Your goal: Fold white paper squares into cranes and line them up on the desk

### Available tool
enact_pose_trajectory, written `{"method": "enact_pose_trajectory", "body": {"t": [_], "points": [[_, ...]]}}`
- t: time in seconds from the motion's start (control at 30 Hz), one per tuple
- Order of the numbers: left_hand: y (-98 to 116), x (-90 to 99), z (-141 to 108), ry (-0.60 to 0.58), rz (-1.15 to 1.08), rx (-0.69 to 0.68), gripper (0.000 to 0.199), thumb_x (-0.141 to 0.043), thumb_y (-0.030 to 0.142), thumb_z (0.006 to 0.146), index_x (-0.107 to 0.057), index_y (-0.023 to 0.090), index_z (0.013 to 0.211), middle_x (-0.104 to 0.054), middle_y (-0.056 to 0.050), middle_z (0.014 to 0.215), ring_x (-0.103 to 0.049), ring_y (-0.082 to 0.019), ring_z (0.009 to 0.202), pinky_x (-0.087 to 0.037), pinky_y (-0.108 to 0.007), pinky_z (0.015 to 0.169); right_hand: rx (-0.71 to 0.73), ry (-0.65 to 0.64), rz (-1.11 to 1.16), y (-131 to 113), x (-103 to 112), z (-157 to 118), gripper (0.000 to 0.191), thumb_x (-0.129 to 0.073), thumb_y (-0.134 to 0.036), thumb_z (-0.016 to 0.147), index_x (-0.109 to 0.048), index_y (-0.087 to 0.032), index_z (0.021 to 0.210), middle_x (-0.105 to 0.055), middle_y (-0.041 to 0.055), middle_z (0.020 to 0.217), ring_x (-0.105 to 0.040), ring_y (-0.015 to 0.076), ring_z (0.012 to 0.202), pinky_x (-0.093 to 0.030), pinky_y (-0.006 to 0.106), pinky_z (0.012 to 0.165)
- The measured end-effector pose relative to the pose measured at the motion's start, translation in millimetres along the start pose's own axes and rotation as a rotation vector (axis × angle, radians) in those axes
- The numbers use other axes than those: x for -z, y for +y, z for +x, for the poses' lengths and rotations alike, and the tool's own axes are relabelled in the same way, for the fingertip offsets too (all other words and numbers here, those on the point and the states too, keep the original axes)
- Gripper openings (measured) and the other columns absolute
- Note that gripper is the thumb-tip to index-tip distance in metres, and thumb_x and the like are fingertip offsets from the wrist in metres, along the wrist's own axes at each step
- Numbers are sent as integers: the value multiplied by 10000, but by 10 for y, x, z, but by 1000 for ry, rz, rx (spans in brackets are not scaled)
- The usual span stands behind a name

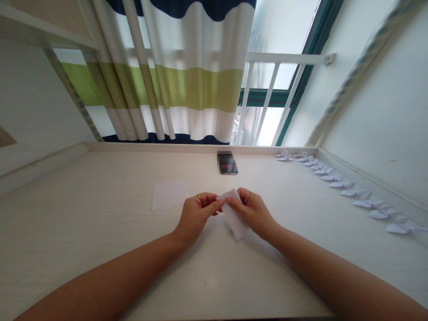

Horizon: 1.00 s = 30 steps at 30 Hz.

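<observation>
A small folded piece of white paper [236, 221] is held between my two hands, a little above the pale tabletop [200, 276]. My left hand [200, 214], with a gold ring on one finger, pinches its upper left corner between thumb and fingertips. On the other side my right hand [254, 211] grips the upper right edge, thumb in front and fingers behind. The paper's lower end points down toward me. Left of my hands lie flat white paper sheets [170, 194].
Folded paper cranes [337, 183] stand in a row along the right edge and back right corner. Near the back edge lies a dark, pixelated object [227, 163], perhaps a phone. Behind the table hang a striped curtain [197, 89] and a white railing [287, 59].
</observation>
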<state>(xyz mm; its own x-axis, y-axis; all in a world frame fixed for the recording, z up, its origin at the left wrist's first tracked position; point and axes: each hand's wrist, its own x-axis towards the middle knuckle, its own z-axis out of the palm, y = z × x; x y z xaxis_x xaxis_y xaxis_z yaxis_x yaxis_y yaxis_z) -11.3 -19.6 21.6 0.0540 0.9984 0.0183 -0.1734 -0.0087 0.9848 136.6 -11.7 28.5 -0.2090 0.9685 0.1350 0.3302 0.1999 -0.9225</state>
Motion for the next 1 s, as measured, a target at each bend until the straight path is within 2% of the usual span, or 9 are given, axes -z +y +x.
{"method": "enact_pose_trajectory", "body": {"t": [0.27,0.5,0.7,1.0], "points": [[-2,-3,-10,-5,-8,-2,183,-683,289,587,-621,138,670,-620,13,568,-561,-101,552,-426,-218,542,-18,2,28,-6,0,9,269,-535,-407,712,-444,-170,623,-491,-20,579,-399,85,502,-309,197,429],[18,0,-11,-20,-57,56,155,-679,271,593,-602,144,638,-611,20,555,-552,-91,545,-411,-208,541,-57,-31,113,-73,7,-26,284,-503,-432,743,-481,-163,655,-505,-13,599,-424,90,516,-327,201,445],[22,1,-21,-36,-16,69,174,-675,285,599,-613,132,656,-616,-5,572,-549,-101,553,-409,-213,534,-16,29,130,-104,30,-26,244,-496,-397,758,-532,-164,695,-511,-13,633,-435,96,567,-352,201,487],[42,-9,-40,-26,-21,86,183,-680,302,585,-614,137,634,-628,-13,573,-564,-114,552,-415,-229,535,-46,64,149,-112,33,-28,258,-515,-417,729,-535,-167,669,-509,-5,611,-435,105,547,-350,205,462]]}}
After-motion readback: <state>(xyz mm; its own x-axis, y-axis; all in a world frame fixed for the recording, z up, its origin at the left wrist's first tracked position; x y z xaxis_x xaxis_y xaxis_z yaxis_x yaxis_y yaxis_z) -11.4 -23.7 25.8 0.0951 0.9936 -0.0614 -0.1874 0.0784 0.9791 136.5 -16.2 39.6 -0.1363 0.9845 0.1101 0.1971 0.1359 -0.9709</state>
